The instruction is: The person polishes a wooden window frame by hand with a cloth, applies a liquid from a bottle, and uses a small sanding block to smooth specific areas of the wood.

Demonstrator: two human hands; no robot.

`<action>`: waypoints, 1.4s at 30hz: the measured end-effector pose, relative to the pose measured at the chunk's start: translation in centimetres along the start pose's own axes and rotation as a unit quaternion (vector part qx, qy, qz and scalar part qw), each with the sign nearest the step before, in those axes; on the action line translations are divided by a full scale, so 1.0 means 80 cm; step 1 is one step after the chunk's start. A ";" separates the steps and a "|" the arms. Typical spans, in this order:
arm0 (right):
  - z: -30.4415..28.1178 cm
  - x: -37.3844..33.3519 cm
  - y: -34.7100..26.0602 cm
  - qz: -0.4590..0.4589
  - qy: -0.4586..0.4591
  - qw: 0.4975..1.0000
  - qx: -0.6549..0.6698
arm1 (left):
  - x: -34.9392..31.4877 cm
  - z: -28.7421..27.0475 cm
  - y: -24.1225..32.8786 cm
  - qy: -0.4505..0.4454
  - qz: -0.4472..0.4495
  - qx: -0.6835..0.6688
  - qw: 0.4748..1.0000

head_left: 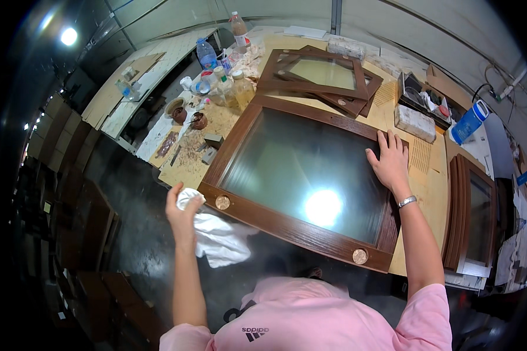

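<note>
A dark brown wooden framed glass panel (298, 169) lies flat on the bench, its near edge jutting over the bench's front. Round cork-like pads sit at its two near corners. My left hand (183, 213) grips a white cloth (222, 237) beside the panel's near left corner; most of the cloth hangs down over the floor. On the frame's right side rests my right hand (390, 162), fingers spread and holding nothing. A bright lamp reflection shows in the glass.
Behind lie stacked framed panels (316, 73). Bottles (240, 88) and brown-stained cups (198, 121) crowd the left side. On the right are a wrapped white block (414, 123), a dark tray (424, 96), a blue bottle (468, 121) and more frames (468, 213) standing on edge.
</note>
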State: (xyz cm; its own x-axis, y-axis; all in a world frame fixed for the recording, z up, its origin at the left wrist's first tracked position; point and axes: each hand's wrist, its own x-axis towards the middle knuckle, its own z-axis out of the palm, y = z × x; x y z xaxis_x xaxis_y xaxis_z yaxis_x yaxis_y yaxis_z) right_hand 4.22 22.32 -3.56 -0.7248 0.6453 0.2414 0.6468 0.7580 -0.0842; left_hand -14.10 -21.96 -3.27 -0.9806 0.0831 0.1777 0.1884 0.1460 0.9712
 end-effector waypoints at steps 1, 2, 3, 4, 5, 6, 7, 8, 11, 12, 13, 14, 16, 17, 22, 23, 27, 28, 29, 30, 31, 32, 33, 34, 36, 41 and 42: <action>-0.004 0.000 -0.003 0.001 -0.003 1.000 0.001 | -0.009 0.003 0.001 -0.007 -0.008 0.004 1.000; -0.007 0.000 -0.005 0.002 -0.006 1.000 0.001 | -0.009 0.000 -0.031 -0.020 0.000 0.027 0.999; -0.007 0.000 -0.005 0.002 -0.006 1.000 -0.001 | -0.009 0.009 -0.034 -0.016 0.030 0.080 0.996; -0.006 0.000 -0.006 0.002 -0.006 1.000 -0.003 | -0.010 0.010 -0.034 -0.016 -0.016 -0.003 1.000; -0.006 0.001 -0.006 0.002 -0.007 1.000 -0.006 | -0.011 0.011 -0.030 -0.016 -0.062 -0.087 0.994; -0.006 0.001 -0.005 0.003 -0.007 1.000 -0.006 | -0.004 0.007 -0.030 -0.023 -0.084 -0.104 0.991; -0.006 0.001 -0.005 0.003 -0.007 1.000 -0.007 | 0.004 0.000 -0.031 -0.031 -0.106 -0.121 0.986; -0.006 0.001 -0.004 0.003 -0.008 1.000 -0.007 | 0.010 -0.006 -0.032 -0.038 -0.129 -0.137 0.981; -0.004 0.001 -0.003 0.003 -0.006 1.000 -0.007 | 0.022 -0.012 -0.030 -0.028 -0.140 -0.101 0.985; -0.004 0.000 -0.003 0.002 -0.004 1.000 -0.006 | 0.026 -0.015 -0.030 -0.038 -0.141 -0.103 0.984; -0.004 0.000 -0.003 0.002 -0.003 1.000 -0.005 | 0.029 -0.018 -0.030 -0.048 -0.142 -0.105 0.983; -0.003 0.001 -0.004 0.001 -0.001 1.000 -0.004 | 0.031 -0.020 -0.029 -0.058 -0.143 -0.107 0.982; -0.002 0.001 -0.003 -0.001 0.001 1.000 -0.003 | 0.027 -0.016 -0.023 -0.053 -0.171 -0.164 0.970; -0.001 0.001 -0.002 -0.002 0.002 1.000 -0.002 | 0.023 -0.011 -0.022 -0.050 -0.184 -0.192 0.963; 0.002 0.002 0.000 -0.009 0.015 1.000 -0.008 | 0.012 -0.006 -0.032 -0.077 -0.174 -0.221 0.956; 0.001 0.002 0.000 -0.010 0.016 1.000 -0.008 | 0.015 -0.010 -0.035 -0.089 -0.180 -0.231 0.952; 0.004 0.002 0.000 -0.012 0.017 1.000 -0.004 | 0.023 -0.020 -0.038 -0.118 -0.182 -0.218 0.952; 0.004 0.003 -0.001 -0.013 0.017 1.000 -0.002 | 0.025 -0.027 -0.034 -0.130 -0.188 -0.211 0.951; 0.004 0.004 -0.003 -0.016 0.017 1.000 0.001 | 0.024 -0.032 -0.028 -0.141 -0.194 -0.203 0.949; 0.004 0.004 -0.001 -0.014 0.018 1.000 0.000 | 0.025 -0.030 -0.015 -0.147 -0.198 -0.185 0.951; 0.003 0.003 -0.001 -0.012 0.018 1.000 0.000 | 0.025 -0.032 -0.011 -0.135 -0.179 -0.137 0.965; 0.002 0.003 -0.002 -0.010 0.019 1.000 -0.001 | 0.024 -0.037 -0.011 -0.123 -0.160 -0.088 0.976; 0.000 0.002 0.001 -0.010 0.023 1.000 -0.001 | 0.023 -0.037 -0.006 -0.115 -0.139 -0.039 0.983; 0.001 0.002 0.001 -0.012 0.025 1.000 0.001 | 0.015 -0.033 0.010 -0.062 -0.098 -0.027 0.993; 0.003 0.002 0.002 -0.015 0.029 0.999 0.003 | 0.004 -0.033 0.039 -0.041 -0.074 -0.115 0.990; 0.009 0.002 0.009 -0.015 0.038 0.999 0.006 | -0.046 0.047 0.094 -0.245 0.118 0.079 0.959; 0.011 0.002 0.010 -0.013 0.039 0.999 0.006 | -0.068 0.071 0.094 -0.346 0.090 0.040 0.933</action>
State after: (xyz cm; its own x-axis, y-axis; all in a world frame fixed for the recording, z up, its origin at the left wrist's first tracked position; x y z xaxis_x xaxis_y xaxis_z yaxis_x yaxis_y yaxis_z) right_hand 4.44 23.11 -4.45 -0.7199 0.6164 0.3190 0.6252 0.7755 -0.0875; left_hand -7.06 -15.68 2.14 -0.6678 0.7261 0.1639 0.3765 0.1395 0.9159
